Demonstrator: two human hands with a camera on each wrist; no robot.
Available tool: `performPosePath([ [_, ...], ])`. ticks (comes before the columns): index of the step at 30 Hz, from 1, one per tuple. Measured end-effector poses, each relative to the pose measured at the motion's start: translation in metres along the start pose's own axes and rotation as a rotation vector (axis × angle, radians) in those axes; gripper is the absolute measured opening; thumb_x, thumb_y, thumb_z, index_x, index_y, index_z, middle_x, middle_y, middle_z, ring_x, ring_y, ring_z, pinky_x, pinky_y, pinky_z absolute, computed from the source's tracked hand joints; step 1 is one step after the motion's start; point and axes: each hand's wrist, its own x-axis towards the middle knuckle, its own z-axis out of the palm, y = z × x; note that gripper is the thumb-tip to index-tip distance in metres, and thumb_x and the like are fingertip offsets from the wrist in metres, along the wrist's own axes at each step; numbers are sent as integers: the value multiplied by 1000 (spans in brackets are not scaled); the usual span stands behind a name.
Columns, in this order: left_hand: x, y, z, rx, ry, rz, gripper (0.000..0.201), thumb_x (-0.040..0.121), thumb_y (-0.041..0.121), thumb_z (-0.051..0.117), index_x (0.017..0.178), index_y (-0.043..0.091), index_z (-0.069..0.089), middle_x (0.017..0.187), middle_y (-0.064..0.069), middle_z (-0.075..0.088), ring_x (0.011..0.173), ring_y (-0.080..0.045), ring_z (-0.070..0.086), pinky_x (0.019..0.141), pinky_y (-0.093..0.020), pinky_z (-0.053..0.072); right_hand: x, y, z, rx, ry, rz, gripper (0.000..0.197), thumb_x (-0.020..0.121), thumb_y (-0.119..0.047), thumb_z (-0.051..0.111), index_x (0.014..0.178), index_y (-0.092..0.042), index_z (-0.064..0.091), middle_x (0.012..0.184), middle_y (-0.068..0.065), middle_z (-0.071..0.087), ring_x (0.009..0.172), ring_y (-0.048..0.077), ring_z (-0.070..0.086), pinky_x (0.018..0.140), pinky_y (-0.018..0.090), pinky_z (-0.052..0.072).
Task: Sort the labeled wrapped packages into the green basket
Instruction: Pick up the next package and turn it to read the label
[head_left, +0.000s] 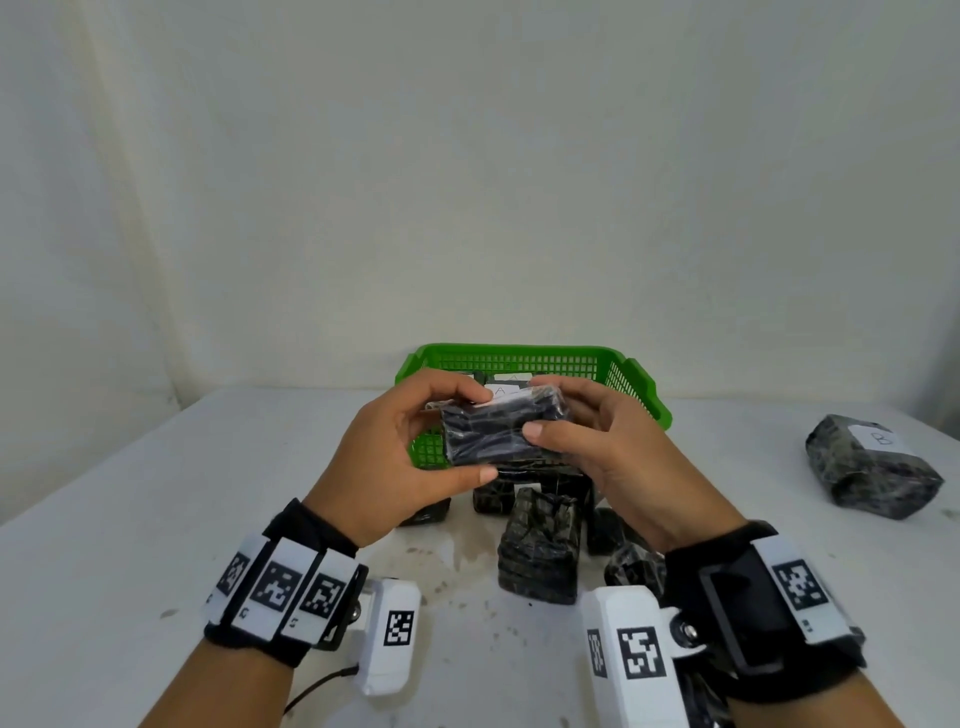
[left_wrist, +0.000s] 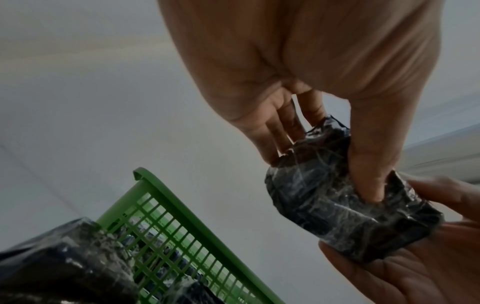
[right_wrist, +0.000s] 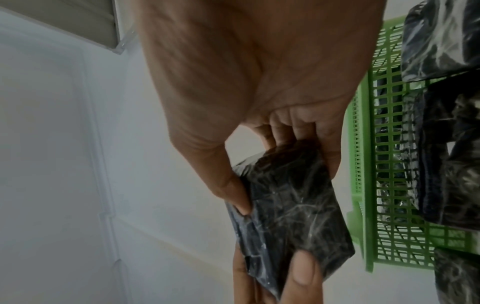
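Nearest me, on the white table (head_left: 130, 545), a cluster of dark wrapped packages (head_left: 540, 551) lay loose between my wrists, the tallest standing on end; just beyond them I held one package (head_left: 501, 431) in the air with both hands, over the near wall of the green basket (head_left: 524, 358); my left hand (head_left: 395, 457) pinched its left end, thumb under the near edge and fingers over the top, while my right hand (head_left: 618, 447) gripped the right end, thumb on the near face and fingers curled over the far edge. The package's long axis ran left to right across me, roughly level, its broad face tilted toward me. The head view alone showed a white label marked A (head_left: 501, 391) just behind the held package, though I could not tell whether it belonged to it or to a package in the basket; the left wrist view alone showed my left thumb (left_wrist: 371, 170) pressed into the crinkled film of the package (left_wrist: 345, 205); the right wrist view showed more wrapped bundles (right_wrist: 441, 144) against the basket's mesh (right_wrist: 384, 185). Well off to the right lay a lone package labelled B (head_left: 872, 467).
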Motion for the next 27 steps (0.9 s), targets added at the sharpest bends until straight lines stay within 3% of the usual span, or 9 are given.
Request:
performPosePath([
  [3,0,1,0,32,-11,18,55,70,6,86,118,14,62,120,-1,63,117,-22,60,97,-37,54,-2,-1,2,-56,32,-25,65,71,-12,90,129,-16,61,120,1,77,112,26,74,105,53,55],
  [5,0,1,1,52,-30,30,58,73,10,84,125,15,60,128,0,60,124,-20,56,99,-36,53,-4,-2,5,-188,72,-75,62,75,-9,92,127,-20,59,118,-5,77,108,18,75,104,49,57],
  [8,-1,-1,1,81,-62,11,69,76,14,83,137,20,53,141,4,52,135,-15,48,106,-34,47,-7,-5,8,-310,91,-148,65,67,-15,98,121,-22,62,114,-6,76,106,10,74,100,43,59],
  [11,-1,0,-1,74,-65,-28,73,78,12,81,142,24,49,139,9,56,131,-12,52,106,-34,48,-10,-11,9,-283,50,-218,64,63,-27,99,121,-23,70,116,-4,77,108,13,74,97,40,60],
  [13,0,0,-1,95,-14,-13,71,76,11,83,139,23,53,133,9,60,126,-13,57,103,-35,50,-12,-14,8,-235,31,-245,58,68,-32,91,123,-24,72,117,-6,78,110,12,73,96,34,60],
  [15,0,1,1,107,33,7,69,73,12,86,135,21,56,129,7,60,123,-14,59,102,-35,51,-10,-13,11,-140,38,-212,53,76,-38,81,126,-23,72,119,-4,78,112,13,73,100,35,58],
  [19,0,0,4,97,94,8,71,65,17,91,127,21,57,123,8,62,118,-14,61,99,-33,53,-8,-7,19,56,-19,49,61,77,-49,74,127,-14,70,118,7,78,112,31,74,106,49,54],
  [24,0,0,6,125,105,11,79,56,27,95,122,24,52,119,9,62,114,-13,62,98,-35,54,-11,-7,26,182,-104,117,49,80,-45,71,117,-13,76,114,14,78,101,30,75,98,50,56],
  [27,-1,1,3,20,22,-9,86,56,35,94,129,26,49,129,8,58,121,-14,59,101,-41,51,-7,-5,26,146,-89,97,61,74,-42,77,121,-5,71,111,15,79,97,28,77,80,40,62],
])
